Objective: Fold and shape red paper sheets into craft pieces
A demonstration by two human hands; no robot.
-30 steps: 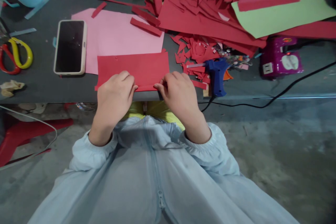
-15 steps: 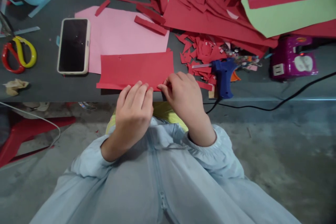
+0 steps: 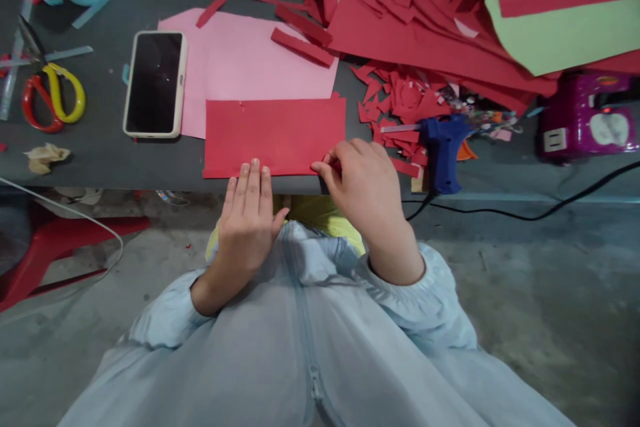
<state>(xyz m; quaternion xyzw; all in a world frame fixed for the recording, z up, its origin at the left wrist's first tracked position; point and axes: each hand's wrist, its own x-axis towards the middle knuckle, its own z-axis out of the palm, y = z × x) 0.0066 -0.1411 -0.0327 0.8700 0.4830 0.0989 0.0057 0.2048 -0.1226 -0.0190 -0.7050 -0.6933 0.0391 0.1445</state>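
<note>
A sheet of red paper [image 3: 275,130] lies near the table's front edge, partly over pink paper [image 3: 250,47]. Along its near side runs a narrow fold. My left hand [image 3: 247,217] rests on that folded edge with its fingers stretched out flat and the thumb apart. At the near right corner, my right hand [image 3: 369,187] has thumb and index finger pinched on the paper's edge; its other fingers are curled. Just right of that hand is a blue glue gun [image 3: 444,150] with a glue stick in its back, beside small red paper scraps [image 3: 407,100].
To the left lie a phone [image 3: 155,83], scissors [image 3: 55,97] with red and yellow handles, and a crumpled scrap [image 3: 47,157]. Red sheets and cut pieces [image 3: 425,40] pile up at the back. A purple box [image 3: 583,120] and black cable [image 3: 530,217] are at right.
My left hand has slid left along the edge and flattened, its thumb now spread. The paper's near left corner now lies flatter. My right hand still pinches the edge. The view has shifted slightly.
</note>
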